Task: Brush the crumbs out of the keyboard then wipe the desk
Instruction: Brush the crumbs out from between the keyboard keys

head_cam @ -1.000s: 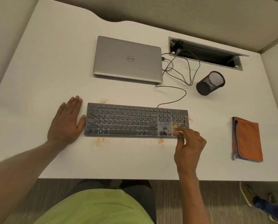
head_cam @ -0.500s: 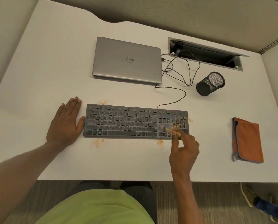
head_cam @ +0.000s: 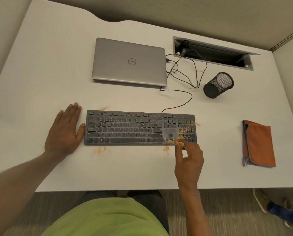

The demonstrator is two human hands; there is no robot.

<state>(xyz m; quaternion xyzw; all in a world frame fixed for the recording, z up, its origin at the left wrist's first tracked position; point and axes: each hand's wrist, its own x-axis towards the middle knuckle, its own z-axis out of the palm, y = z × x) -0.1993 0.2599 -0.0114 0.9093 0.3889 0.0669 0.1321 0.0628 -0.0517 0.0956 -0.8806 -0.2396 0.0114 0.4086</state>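
A dark grey keyboard (head_cam: pixel 125 129) lies across the middle of the white desk (head_cam: pixel 40 74). Orange crumbs (head_cam: pixel 185 131) speckle its number pad, and more crumb patches (head_cam: pixel 166 148) lie on the desk along its front and back edges. My right hand (head_cam: pixel 188 160) pinches a small light-handled brush (head_cam: pixel 173 141), whose blurred bristles sit over the arrow keys at the keyboard's front right. My left hand (head_cam: pixel 64 132) lies flat on the desk, thumb against the keyboard's left end. A folded orange cloth (head_cam: pixel 260 143) rests at the right.
A closed silver laptop (head_cam: pixel 129 62) sits behind the keyboard, with cables (head_cam: pixel 185 75) looping to an open cable tray (head_cam: pixel 214 52). A black mesh pen cup (head_cam: pixel 218 85) lies tipped on its side. Someone's shoes (head_cam: pixel 265 200) show at the lower right, beyond the desk's front edge.
My right hand has drawn the brush left and toward the front edge, from the number pad to the arrow keys. My left hand stays flat beside the keyboard.
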